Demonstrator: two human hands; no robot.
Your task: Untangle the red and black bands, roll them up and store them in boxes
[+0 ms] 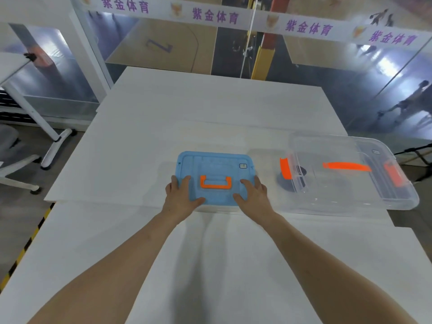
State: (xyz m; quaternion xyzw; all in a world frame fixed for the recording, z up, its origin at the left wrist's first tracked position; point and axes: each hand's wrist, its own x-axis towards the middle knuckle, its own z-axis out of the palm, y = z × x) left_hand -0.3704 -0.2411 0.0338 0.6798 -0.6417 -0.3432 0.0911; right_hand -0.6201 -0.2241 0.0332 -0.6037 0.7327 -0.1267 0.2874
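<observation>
A small box with a blue lid (pixel 215 163) and an orange handle (pixel 215 182) sits mid-table. My left hand (pixel 181 194) lies flat on the lid's near left part, fingers spread. My right hand (pixel 253 192) presses the lid's near right part the same way. To the right stands a larger clear box (pixel 350 183) with a clear lid, an orange handle (pixel 346 166) and orange latches. A dark rolled band (pixel 288 181) shows through its left wall. No red band is visible; the blue-lidded box hides its contents.
The white table (pixel 163 127) is made of joined boards, with a seam near its front. A black-and-yellow striped edge (pixel 25 246) runs along the left. A white desk leg (pixel 53 146) and a chair base stand on the floor at left. A glass wall is behind.
</observation>
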